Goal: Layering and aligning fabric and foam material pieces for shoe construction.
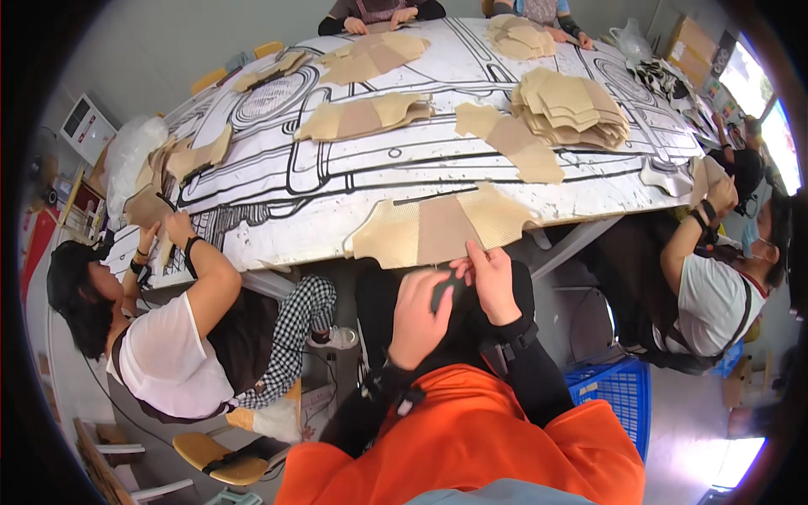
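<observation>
A beige and tan fabric panel (442, 227) with a ribbed texture lies at the near table edge, its lower side by my fingers. My left hand (421, 311) is just below it, fingers curled and thumb raised beside a small dark grey-green thing (443, 290), whose kind I cannot make out. Close on its right, my right hand (490, 282) has its fingertips drawn together at the panel's lower edge, one finger overlapping the fabric. Whatever is pinched between those fingers is too small to tell.
Similar panels lie in a thick stack (568, 109), a flat pile (362, 116) and singly (513, 143) across the black-and-white patterned table (278, 227). People work at both sides and the far end. A blue crate (619, 396) stands low right, a yellow chair (215, 454) low left.
</observation>
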Motion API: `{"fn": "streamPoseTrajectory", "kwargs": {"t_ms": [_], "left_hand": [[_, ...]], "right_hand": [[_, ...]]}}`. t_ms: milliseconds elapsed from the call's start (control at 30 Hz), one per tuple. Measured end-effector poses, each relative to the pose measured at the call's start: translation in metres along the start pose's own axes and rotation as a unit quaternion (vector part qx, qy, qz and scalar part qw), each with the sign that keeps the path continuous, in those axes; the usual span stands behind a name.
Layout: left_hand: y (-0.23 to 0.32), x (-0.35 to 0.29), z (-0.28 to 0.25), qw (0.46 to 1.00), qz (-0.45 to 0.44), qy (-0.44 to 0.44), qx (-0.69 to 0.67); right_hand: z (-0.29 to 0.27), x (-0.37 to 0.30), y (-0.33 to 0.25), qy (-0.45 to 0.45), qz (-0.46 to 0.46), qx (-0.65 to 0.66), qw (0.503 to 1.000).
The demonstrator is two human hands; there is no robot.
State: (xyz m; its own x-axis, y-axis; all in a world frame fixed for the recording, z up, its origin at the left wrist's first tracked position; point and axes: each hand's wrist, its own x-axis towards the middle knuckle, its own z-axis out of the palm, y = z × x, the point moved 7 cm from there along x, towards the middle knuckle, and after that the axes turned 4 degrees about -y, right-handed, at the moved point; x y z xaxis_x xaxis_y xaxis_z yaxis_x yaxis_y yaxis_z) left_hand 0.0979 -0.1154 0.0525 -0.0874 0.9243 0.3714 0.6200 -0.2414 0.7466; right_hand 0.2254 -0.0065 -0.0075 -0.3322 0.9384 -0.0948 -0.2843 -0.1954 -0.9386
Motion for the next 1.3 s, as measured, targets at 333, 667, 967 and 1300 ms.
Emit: {"fn": "streamPoseTrajectory", "kwargs": {"t_ms": [333, 667, 967, 1300], "left_hand": [[-0.089, 0.119, -0.038, 0.912, -0.121, 0.063, -0.386], [-0.149, 0.19, -0.048, 0.905, -0.162, 0.078, -0.386], [-0.212, 0.29, -0.151, 0.858, -0.093, 0.114, -0.492], [-0.284, 0.299, -0.108, 0.877, -0.229, 0.072, -0.416]], "right_hand": [[0.065, 0.068, -0.065, -0.092, -0.174, -0.029, 0.98], [0.055, 0.136, -0.039, -0.121, -0.134, -0.143, 0.973], [0.062, 0.139, -0.038, -0.125, -0.15, -0.297, 0.935], [0.064, 0.134, -0.043, -0.113, -0.166, -0.305, 0.931]]}}
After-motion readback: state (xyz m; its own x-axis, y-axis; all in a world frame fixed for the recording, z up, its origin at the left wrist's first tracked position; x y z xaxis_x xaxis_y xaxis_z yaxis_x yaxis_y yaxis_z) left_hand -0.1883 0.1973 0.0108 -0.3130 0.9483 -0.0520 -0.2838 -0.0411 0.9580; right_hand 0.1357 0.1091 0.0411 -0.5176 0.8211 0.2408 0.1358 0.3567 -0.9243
